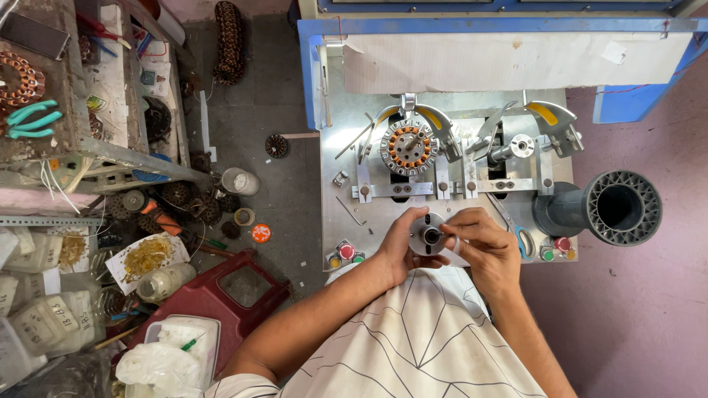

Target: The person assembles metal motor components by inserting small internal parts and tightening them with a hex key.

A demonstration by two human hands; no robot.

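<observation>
metal round stator core [429, 236] | between both hands | left hand [398, 247] cups it | right hand [483, 247] pinches its edge

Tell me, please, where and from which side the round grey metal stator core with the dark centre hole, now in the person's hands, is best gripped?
Best by its outer rim, from the left, as the left hand cups the round grey metal stator core now. Its disc shape gives a curved edge to wrap, and that leaves the centre hole free for the right hand working at its face.
</observation>
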